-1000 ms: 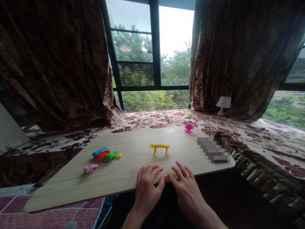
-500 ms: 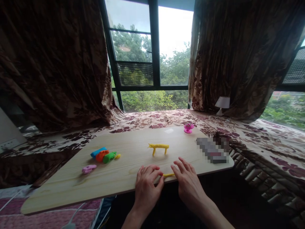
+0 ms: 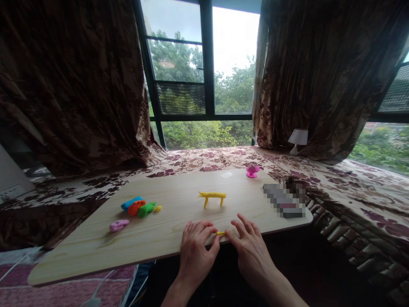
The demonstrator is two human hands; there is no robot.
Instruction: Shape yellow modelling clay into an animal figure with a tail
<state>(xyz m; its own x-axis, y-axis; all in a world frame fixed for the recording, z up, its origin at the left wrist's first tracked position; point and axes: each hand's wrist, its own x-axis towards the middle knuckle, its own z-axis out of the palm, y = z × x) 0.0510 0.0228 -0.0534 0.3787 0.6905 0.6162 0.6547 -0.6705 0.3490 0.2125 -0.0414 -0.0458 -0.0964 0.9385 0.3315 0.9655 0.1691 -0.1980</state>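
Note:
At the table's near edge lies a thin strip of yellow modelling clay (image 3: 220,233) between my two hands. The thumb and index finger of my left hand (image 3: 197,247) pinch its left end, and the other fingers bend over the tabletop. My right hand (image 3: 251,247) has its fingers spread, the thumb side meeting the strip's right end. Just beyond the hands stands a yellow clay animal figure (image 3: 213,195) on thin legs, with small prongs at its left end.
To the left on the wooden table (image 3: 96,251) are blue (image 3: 131,203), orange (image 3: 136,208), green (image 3: 147,210) and pink (image 3: 119,225) clay lumps. A pink mushroom-like piece (image 3: 252,171) stands at the far edge. A pixelated item (image 3: 284,202) lies right. Beyond is a small lamp (image 3: 298,140).
My right hand has shifted slightly left, toward my left hand. Less of the yellow strip shows between them. The figure and clay lumps stay where they were.

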